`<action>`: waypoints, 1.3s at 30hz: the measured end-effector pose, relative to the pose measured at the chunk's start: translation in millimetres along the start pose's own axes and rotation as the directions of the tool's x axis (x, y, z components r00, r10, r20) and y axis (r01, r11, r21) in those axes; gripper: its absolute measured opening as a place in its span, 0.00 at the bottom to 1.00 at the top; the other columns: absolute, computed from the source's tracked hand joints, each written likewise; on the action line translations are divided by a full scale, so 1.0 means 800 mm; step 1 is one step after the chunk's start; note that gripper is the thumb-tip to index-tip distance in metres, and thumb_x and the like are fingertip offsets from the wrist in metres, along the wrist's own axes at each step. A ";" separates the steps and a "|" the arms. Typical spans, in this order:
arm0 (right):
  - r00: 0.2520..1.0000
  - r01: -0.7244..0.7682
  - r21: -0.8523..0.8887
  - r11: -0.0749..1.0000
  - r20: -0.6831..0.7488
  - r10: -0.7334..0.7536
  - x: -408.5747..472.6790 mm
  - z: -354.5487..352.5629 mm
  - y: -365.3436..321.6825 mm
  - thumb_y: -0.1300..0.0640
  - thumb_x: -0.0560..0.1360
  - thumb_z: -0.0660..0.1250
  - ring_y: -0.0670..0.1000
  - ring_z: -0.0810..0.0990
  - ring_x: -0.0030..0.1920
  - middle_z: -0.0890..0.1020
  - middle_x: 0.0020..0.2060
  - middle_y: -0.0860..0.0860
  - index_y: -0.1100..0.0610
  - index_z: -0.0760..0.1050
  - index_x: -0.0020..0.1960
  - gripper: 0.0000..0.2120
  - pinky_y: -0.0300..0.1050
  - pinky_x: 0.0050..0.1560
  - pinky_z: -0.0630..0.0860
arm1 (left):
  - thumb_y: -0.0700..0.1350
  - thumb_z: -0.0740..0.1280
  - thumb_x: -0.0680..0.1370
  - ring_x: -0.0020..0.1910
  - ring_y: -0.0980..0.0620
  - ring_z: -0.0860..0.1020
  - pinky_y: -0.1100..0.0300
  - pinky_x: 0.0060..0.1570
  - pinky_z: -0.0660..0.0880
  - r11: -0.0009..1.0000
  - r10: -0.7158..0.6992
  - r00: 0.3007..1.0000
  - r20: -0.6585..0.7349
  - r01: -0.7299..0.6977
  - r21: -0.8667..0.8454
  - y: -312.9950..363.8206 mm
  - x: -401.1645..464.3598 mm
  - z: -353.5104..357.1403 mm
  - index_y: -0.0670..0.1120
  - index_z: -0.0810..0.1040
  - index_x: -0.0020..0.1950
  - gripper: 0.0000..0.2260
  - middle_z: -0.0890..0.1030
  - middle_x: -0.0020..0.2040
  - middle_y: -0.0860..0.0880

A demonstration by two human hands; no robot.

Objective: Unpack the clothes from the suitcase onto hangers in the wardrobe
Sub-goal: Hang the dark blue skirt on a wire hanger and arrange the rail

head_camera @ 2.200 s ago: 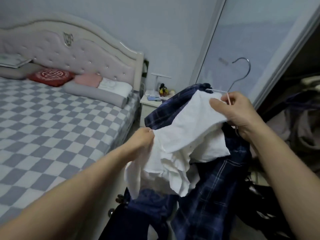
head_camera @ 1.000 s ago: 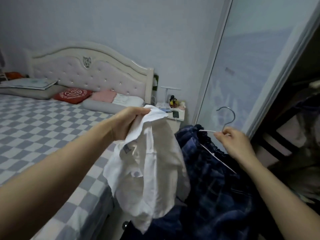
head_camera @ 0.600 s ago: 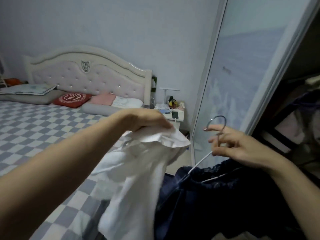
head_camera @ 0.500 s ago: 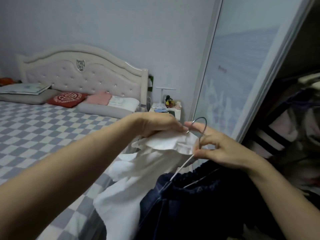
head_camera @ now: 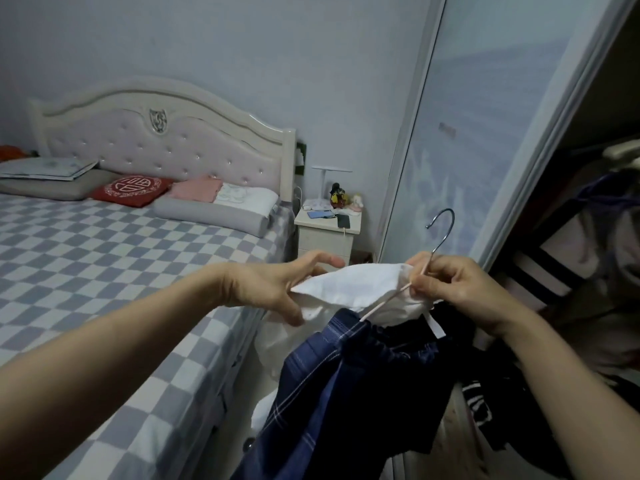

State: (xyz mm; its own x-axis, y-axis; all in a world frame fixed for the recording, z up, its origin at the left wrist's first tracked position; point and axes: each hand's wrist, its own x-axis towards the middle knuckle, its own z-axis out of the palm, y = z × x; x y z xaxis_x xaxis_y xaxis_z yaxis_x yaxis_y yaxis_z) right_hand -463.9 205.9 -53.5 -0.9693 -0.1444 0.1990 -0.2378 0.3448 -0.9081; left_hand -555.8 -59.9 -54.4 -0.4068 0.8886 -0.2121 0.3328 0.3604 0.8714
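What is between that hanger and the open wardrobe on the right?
Nothing visible. The hanger, pinched in the right hand with the white shirt and navy plaid garment, sits beside the wardrobe opening, where clothes already hang.

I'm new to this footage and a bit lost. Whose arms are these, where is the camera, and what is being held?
There is no machine here: a person wears a camera on the head, looking forward and down, so the arms are their own. The left hand holds a white garment and is working it onto a hanger, which the right hand pinches just below its hook. A dark blue plaid garment already hangs from that hanger. To the left is a bed with a checked cover, behind it a nightstand; the open wardrobe is to the right.
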 end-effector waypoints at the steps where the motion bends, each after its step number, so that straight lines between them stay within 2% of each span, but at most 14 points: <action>1: 1.000 -0.006 0.005 1.000 -0.006 0.006 0.001 0.000 -0.002 0.35 0.56 0.76 0.41 0.79 0.39 0.80 0.37 0.43 0.52 0.82 0.34 0.20 0.31 0.42 0.74 | 0.34 0.67 0.69 0.49 0.53 0.74 0.65 0.40 0.73 0.999 0.031 0.993 -0.114 -0.028 0.022 0.000 0.002 0.005 0.53 0.66 0.62 0.26 0.73 0.55 0.51; 4: 1.000 -0.010 -0.058 0.998 0.010 0.010 0.005 0.000 -0.006 0.61 0.70 0.72 0.37 0.78 0.42 0.76 0.44 0.49 0.54 0.80 0.29 0.11 0.28 0.45 0.71 | 0.38 0.62 0.78 0.38 0.51 0.77 0.63 0.34 0.75 0.958 -0.008 0.870 -0.494 -0.134 -0.252 0.008 0.009 0.009 0.45 0.76 0.44 0.05 0.79 0.39 0.50; 7: 0.998 -0.017 -0.107 0.994 0.061 0.024 0.003 0.006 -0.008 0.69 0.71 0.68 0.32 0.75 0.47 0.75 0.48 0.52 0.57 0.77 0.31 0.13 0.25 0.47 0.70 | 0.47 0.60 0.80 0.32 0.54 0.79 0.67 0.31 0.74 0.806 -0.252 0.788 -0.562 -0.150 -0.572 0.020 0.020 0.003 0.44 0.77 0.39 0.13 0.81 0.34 0.49; 10: 0.993 -0.026 -0.127 0.992 0.112 0.040 0.003 0.016 -0.005 0.68 0.70 0.70 0.32 0.75 0.47 0.74 0.49 0.50 0.57 0.78 0.32 0.10 0.25 0.48 0.69 | 0.49 0.60 0.80 0.33 0.51 0.78 0.65 0.30 0.75 0.686 -0.408 0.752 -0.518 -0.123 -0.717 0.031 0.033 0.004 0.43 0.75 0.40 0.13 0.79 0.36 0.46; 15: 0.997 -0.005 -0.124 0.992 0.079 0.015 0.000 0.023 0.002 0.63 0.69 0.71 0.42 0.76 0.44 0.76 0.42 0.50 0.52 0.79 0.30 0.11 0.29 0.48 0.70 | 0.58 0.54 0.79 0.46 0.42 0.78 0.51 0.47 0.74 0.365 -0.430 0.874 -0.226 -0.061 -0.929 0.037 0.038 0.008 0.36 0.76 0.48 0.25 0.80 0.52 0.40; 17: 0.999 -0.021 -0.120 0.992 0.046 0.027 -0.003 0.021 0.009 0.65 0.72 0.69 0.41 0.75 0.39 0.76 0.37 0.47 0.54 0.79 0.32 0.11 0.29 0.43 0.69 | 0.60 0.63 0.73 0.49 0.40 0.78 0.48 0.50 0.75 0.393 -0.359 0.915 -0.183 -0.030 -0.919 0.029 0.036 0.015 0.34 0.75 0.56 0.29 0.78 0.56 0.36; 19: 0.999 -0.038 -0.099 0.994 0.010 0.039 -0.006 0.020 0.016 0.66 0.72 0.67 0.39 0.75 0.36 0.77 0.35 0.45 0.56 0.79 0.32 0.12 0.28 0.41 0.67 | 0.45 0.72 0.70 0.47 0.43 0.79 0.51 0.42 0.79 0.541 -0.367 0.884 -0.289 -0.050 -0.839 0.021 0.039 0.020 0.39 0.67 0.67 0.29 0.73 0.63 0.37; 21: 0.998 -0.053 -0.088 0.995 -0.036 0.050 -0.006 0.019 0.023 0.67 0.72 0.67 0.37 0.76 0.38 0.77 0.41 0.45 0.55 0.78 0.32 0.13 0.27 0.41 0.68 | 0.32 0.65 0.73 0.43 0.45 0.76 0.54 0.38 0.77 0.667 -0.419 0.770 -0.481 -0.097 -0.738 0.021 0.041 0.020 0.46 0.64 0.69 0.26 0.71 0.63 0.36; 24: 0.994 -0.066 -0.103 0.992 -0.095 0.056 -0.008 0.026 0.031 0.69 0.73 0.66 0.35 0.77 0.45 0.72 0.56 0.44 0.56 0.77 0.33 0.13 0.28 0.47 0.72 | 0.31 0.60 0.76 0.38 0.51 0.73 0.60 0.34 0.72 0.882 -0.340 0.654 -0.676 -0.028 -0.471 0.032 0.041 0.015 0.48 0.74 0.56 0.15 0.75 0.52 0.42; 27: 0.995 -0.048 -0.129 0.990 -0.092 0.036 -0.015 0.043 0.032 0.68 0.72 0.67 0.39 0.78 0.44 0.75 0.53 0.44 0.51 0.78 0.31 0.16 0.32 0.49 0.73 | 0.31 0.58 0.75 0.31 0.54 0.69 0.66 0.27 0.64 0.983 -0.180 0.589 -0.788 0.085 -0.161 0.035 0.039 0.006 0.48 0.77 0.43 0.14 0.74 0.38 0.49; 29: 0.998 -0.049 -0.089 0.995 -0.041 0.046 -0.018 0.058 0.028 0.68 0.72 0.67 0.41 0.78 0.42 0.80 0.47 0.48 0.50 0.78 0.32 0.17 0.30 0.46 0.72 | 0.30 0.56 0.75 0.29 0.56 0.68 0.69 0.24 0.63 0.990 -0.098 0.582 -0.807 0.143 -0.017 0.038 0.039 0.002 0.48 0.78 0.41 0.16 0.74 0.34 0.52; 34: 0.975 -0.098 -0.182 0.978 0.179 0.131 -0.007 0.111 0.046 0.63 0.72 0.69 0.35 0.76 0.52 0.77 0.50 0.42 0.50 0.75 0.32 0.13 0.32 0.54 0.71 | 0.34 0.60 0.76 0.52 0.52 0.78 0.68 0.48 0.68 0.843 0.214 0.664 -0.716 0.244 0.479 0.057 0.035 0.001 0.45 0.82 0.51 0.13 0.83 0.50 0.49; 36: 0.983 -0.066 -0.183 0.981 0.157 0.096 0.002 0.125 0.059 0.62 0.71 0.70 0.31 0.75 0.48 0.72 0.47 0.36 0.52 0.76 0.33 0.11 0.32 0.52 0.69 | 0.37 0.60 0.78 0.55 0.50 0.78 0.66 0.48 0.66 0.723 0.300 0.721 -0.624 0.255 0.642 0.066 0.032 -0.001 0.46 0.82 0.54 0.13 0.82 0.54 0.48; 39: 0.997 -0.047 -0.103 0.994 0.054 0.053 0.015 0.134 0.076 0.62 0.69 0.71 0.34 0.72 0.56 0.70 0.60 0.42 0.66 0.80 0.40 0.06 0.31 0.57 0.68 | 0.39 0.60 0.79 0.56 0.49 0.78 0.66 0.48 0.66 0.611 0.351 0.761 -0.546 0.256 0.749 0.072 0.022 -0.007 0.48 0.81 0.56 0.12 0.82 0.55 0.50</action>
State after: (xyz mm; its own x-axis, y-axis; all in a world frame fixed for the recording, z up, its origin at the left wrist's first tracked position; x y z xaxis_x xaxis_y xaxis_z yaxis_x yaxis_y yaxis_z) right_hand -483.4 125.4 -145.9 -0.9758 -0.1755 0.1304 -0.1968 0.4453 -0.8735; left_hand -548.4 -25.5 -5.7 -0.6571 0.6475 0.3860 0.7367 0.6600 0.1470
